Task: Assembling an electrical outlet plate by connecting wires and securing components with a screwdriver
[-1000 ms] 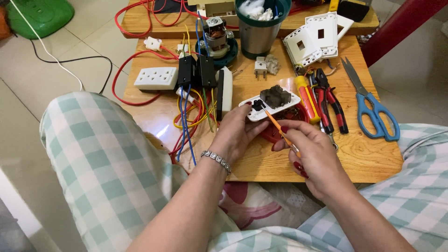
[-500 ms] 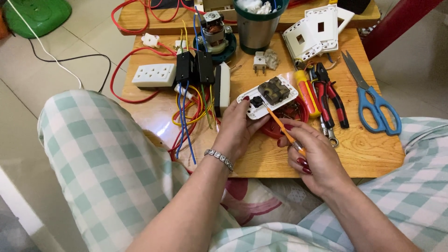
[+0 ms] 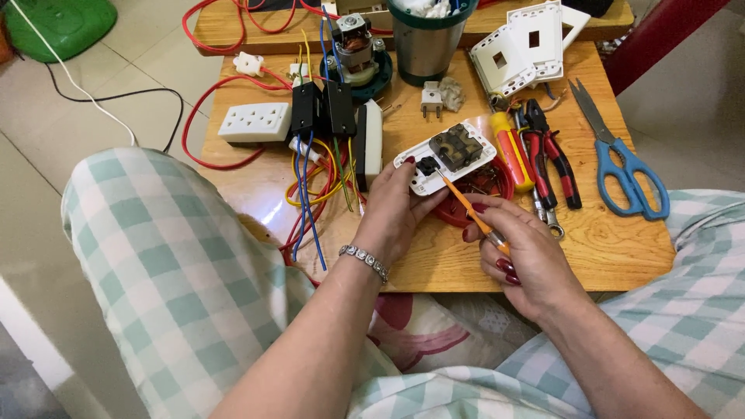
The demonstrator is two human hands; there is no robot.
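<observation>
My left hand (image 3: 392, 213) grips a white socket plate (image 3: 446, 155) by its near end, tilted above the low wooden table (image 3: 605, 240). The plate carries a dark socket block and a small black part. My right hand (image 3: 528, 260) holds a thin orange screwdriver (image 3: 466, 206); its tip rests at the small black part on the plate. A bracelet circles my left wrist.
A yellow and red screwdriver (image 3: 514, 151), red pliers (image 3: 551, 155) and blue scissors (image 3: 628, 167) lie to the right. White cover plates (image 3: 520, 46), a metal cup (image 3: 423, 43), a small motor (image 3: 355, 46), a white power strip (image 3: 254, 122), black boxes and coloured wires (image 3: 310, 186) fill the left and back.
The view has shifted slightly and both hands with the plate sit a little lower in it. The screwdriver tip stays at the plate's black part.
</observation>
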